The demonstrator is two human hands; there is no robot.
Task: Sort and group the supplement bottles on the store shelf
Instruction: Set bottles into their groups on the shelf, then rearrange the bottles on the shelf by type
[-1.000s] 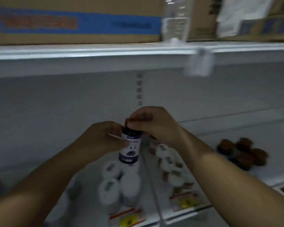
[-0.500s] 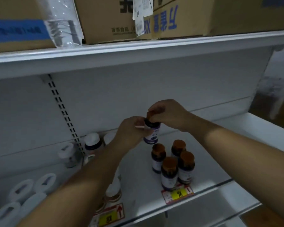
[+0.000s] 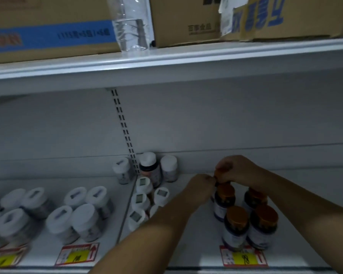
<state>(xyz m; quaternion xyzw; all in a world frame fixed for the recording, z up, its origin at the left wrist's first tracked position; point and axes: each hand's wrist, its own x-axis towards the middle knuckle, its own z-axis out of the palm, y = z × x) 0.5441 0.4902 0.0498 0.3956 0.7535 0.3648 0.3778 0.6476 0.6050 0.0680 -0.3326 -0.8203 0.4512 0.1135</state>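
Both hands hold one orange-capped supplement bottle (image 3: 218, 175) just behind a group of matching orange-capped bottles (image 3: 237, 226) on the right of the white shelf (image 3: 186, 254). My right hand (image 3: 234, 170) grips its cap from above. My left hand (image 3: 199, 186) pinches its side, so most of the bottle is hidden. White-capped bottles (image 3: 143, 200) stand in the middle and more white-capped bottles (image 3: 67, 216) on the left.
Yellow and red price tags (image 3: 244, 258) line the shelf's front edge. The upper shelf (image 3: 166, 60) carries cardboard boxes (image 3: 48, 26) and a clear plastic bottle (image 3: 133, 22). A slotted upright (image 3: 125, 131) divides the back panel. Bare shelf lies right of the orange-capped group.
Both hands carried the bottle from above the white-capped bottles to the right and lowered it behind the orange-capped group. The view swung right then back left.
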